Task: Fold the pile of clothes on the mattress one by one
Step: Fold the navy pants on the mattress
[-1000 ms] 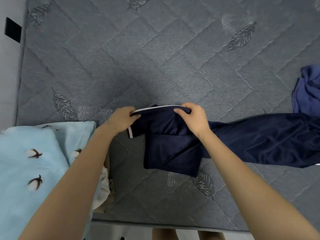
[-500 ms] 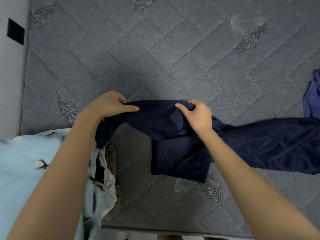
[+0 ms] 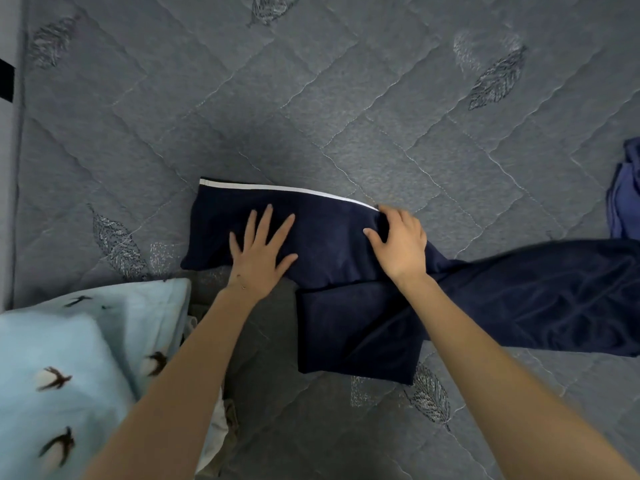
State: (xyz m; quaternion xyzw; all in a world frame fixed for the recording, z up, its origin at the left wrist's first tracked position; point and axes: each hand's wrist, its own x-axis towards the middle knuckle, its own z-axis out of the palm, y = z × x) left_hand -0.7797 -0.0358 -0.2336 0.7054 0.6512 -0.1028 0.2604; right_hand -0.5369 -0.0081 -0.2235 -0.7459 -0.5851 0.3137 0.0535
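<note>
The dark blue garment lies on the mattress, close to the near edge. One end is folded over, and a white stripe runs along the far side of the fold. The rest trails off to the right, long and a bit wrinkly. The left hand lies flat on the folded part with its fingers spread wide, holding nothing. The right hand has its grip closed on the cloth at the right end of the fold, with its fingers curled over the edge.

The step looks like making this fold neat. To do it well, I think the flat hand should press and slide outward to push the bumps away, while the other hand holds the corner so it cannot slip. The edges should line up (the white stripe is a good line to follow). Then the long part on the right can come over the same way. The cloth looks soft and floppy, so a fast pull could undo the fold.

The mattress is grey and quilted, with leaf shapes sewn in. At the near left sits a light blue cloth with dark birds, and a brownish-grey cloth lies beside it. A purple-blue cloth peeks in at the right edge. A pale wall runs down the left side.
</note>
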